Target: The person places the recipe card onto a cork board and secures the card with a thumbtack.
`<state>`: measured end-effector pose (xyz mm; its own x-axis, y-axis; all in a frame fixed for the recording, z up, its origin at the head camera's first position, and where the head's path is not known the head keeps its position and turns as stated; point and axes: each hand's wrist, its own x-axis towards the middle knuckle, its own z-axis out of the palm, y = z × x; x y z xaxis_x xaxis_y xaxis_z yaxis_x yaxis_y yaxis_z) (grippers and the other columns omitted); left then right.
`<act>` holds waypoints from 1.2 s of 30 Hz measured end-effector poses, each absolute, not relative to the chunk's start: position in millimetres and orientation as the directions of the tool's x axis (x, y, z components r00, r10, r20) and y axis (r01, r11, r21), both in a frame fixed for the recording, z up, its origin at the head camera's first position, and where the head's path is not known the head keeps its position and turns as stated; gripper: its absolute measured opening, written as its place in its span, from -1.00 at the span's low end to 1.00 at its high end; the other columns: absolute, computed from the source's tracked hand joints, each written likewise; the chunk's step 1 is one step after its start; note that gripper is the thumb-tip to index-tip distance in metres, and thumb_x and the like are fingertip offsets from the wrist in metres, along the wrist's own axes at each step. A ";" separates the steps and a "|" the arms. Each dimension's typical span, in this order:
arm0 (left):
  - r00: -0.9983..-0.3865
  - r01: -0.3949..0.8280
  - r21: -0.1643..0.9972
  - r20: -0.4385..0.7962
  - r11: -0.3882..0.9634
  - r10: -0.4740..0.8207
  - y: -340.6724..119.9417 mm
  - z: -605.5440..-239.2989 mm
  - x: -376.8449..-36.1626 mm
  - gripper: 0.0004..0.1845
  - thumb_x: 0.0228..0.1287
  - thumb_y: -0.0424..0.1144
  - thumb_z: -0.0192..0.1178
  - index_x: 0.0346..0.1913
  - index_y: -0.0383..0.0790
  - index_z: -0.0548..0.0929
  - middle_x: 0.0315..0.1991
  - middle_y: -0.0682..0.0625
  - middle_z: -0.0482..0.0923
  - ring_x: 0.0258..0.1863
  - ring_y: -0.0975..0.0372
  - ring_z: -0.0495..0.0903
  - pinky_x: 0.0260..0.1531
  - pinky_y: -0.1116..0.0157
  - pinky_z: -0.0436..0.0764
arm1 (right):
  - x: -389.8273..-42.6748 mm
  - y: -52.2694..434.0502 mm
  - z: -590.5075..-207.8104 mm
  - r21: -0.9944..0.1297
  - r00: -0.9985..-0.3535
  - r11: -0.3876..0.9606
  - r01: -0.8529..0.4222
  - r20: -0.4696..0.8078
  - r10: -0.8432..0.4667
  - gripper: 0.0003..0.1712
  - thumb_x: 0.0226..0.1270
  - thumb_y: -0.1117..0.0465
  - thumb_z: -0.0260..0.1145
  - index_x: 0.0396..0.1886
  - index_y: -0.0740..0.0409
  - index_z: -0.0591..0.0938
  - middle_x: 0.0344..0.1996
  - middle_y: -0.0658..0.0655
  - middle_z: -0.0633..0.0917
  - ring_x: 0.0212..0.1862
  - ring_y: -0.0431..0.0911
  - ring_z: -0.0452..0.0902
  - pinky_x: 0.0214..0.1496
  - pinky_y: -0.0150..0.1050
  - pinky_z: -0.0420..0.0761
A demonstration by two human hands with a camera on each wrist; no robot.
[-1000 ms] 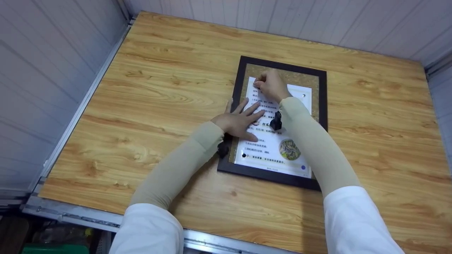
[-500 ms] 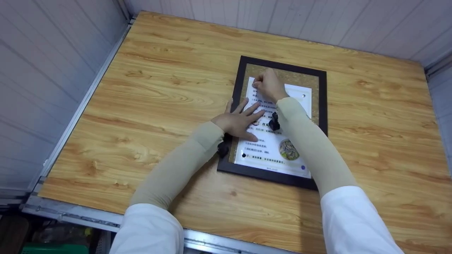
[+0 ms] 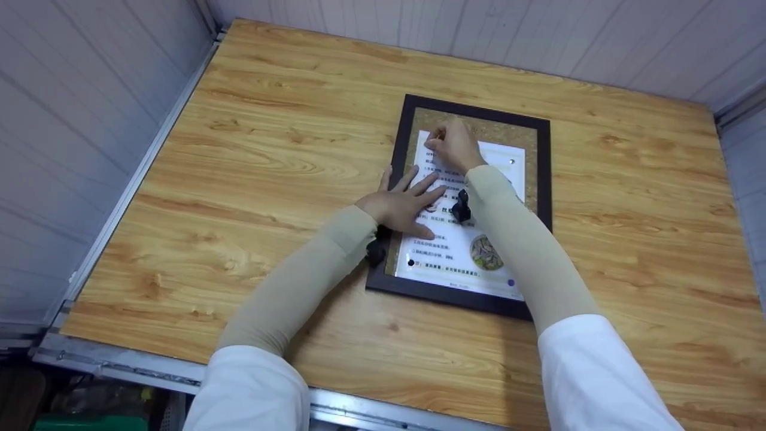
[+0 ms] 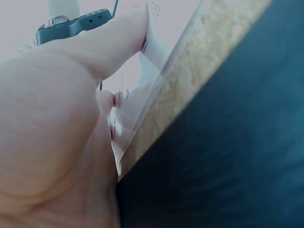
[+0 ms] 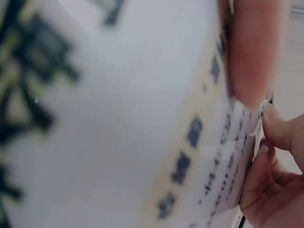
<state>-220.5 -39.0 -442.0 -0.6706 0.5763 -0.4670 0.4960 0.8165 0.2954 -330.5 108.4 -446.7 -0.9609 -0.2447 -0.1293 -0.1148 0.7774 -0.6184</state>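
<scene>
A white printed sheet (image 3: 446, 254) in a clear sleeve lies on a cork board (image 3: 499, 129) with a dark frame (image 3: 543, 173). My left hand (image 3: 402, 209) rests on the sheet and the frame's left side, fingers spread. At the sheet's top left corner, my right hand (image 3: 455, 145) pinches a pushpin that its fingers almost wholly hide. In the right wrist view the right thumb (image 5: 285, 130) and curled fingers meet at the sheet's edge. Other pins sit at the sheet's corners: black (image 3: 411, 263), purple (image 3: 511, 282) and silvery (image 3: 511, 161).
The board lies askew on a wood-grain table (image 3: 269, 179). Pale panels (image 3: 371, 24) enclose its back and sides, and a metal rail (image 3: 353, 413) runs along the front edge. Below the left front corner is a green object (image 3: 90, 423).
My right hand has shifted slightly left, its fingers staying at the sheet's top left corner. The left hand keeps its place on the sheet.
</scene>
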 end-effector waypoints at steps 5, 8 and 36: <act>-0.666 0.492 0.309 -0.468 0.814 0.581 -39.4 -441.1 -220.3 0.00 0.01 0.47 -0.11 0.39 0.25 -0.38 0.39 0.19 -0.62 0.30 0.11 -0.68 0.07 -0.15 -0.64 | -329.6 110.0 -444.8 -0.653 -0.970 0.757 0.017 -0.194 -0.145 -0.75 0.12 0.02 0.34 -0.41 0.10 0.59 -0.40 0.03 0.54 -0.41 -0.12 0.41 -0.38 -0.30 0.43; -0.666 0.489 0.311 -0.471 0.815 0.579 -39.9 -441.1 -220.5 0.00 0.01 0.47 -0.10 0.39 0.26 -0.37 0.39 0.19 -0.62 0.30 0.12 -0.68 0.08 -0.16 -0.63 | -329.2 109.1 -444.9 -0.659 -0.973 0.751 0.032 -0.193 -0.127 -0.72 0.10 0.01 0.35 -0.48 0.14 0.59 -0.46 0.03 0.55 -0.45 -0.13 0.40 -0.41 -0.31 0.42; -0.661 0.499 0.310 -0.468 0.810 0.586 -39.3 -442.2 -221.9 0.00 0.02 0.46 -0.10 0.39 0.24 -0.37 0.39 0.18 -0.61 0.30 0.09 -0.67 0.09 -0.19 -0.57 | -329.4 99.5 -453.1 -0.607 -0.987 0.794 0.040 -0.145 -0.061 -0.49 0.08 -0.11 0.33 -0.78 0.10 0.38 -0.80 -0.01 0.32 -0.71 -0.17 0.21 -0.66 -0.32 0.27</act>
<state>-221.9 -39.3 -442.2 -0.6615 0.5862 -0.4678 0.4985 0.8097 0.3097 -329.4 99.5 -453.1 -0.9875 -0.0612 -0.1455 0.0402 0.7936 -0.6071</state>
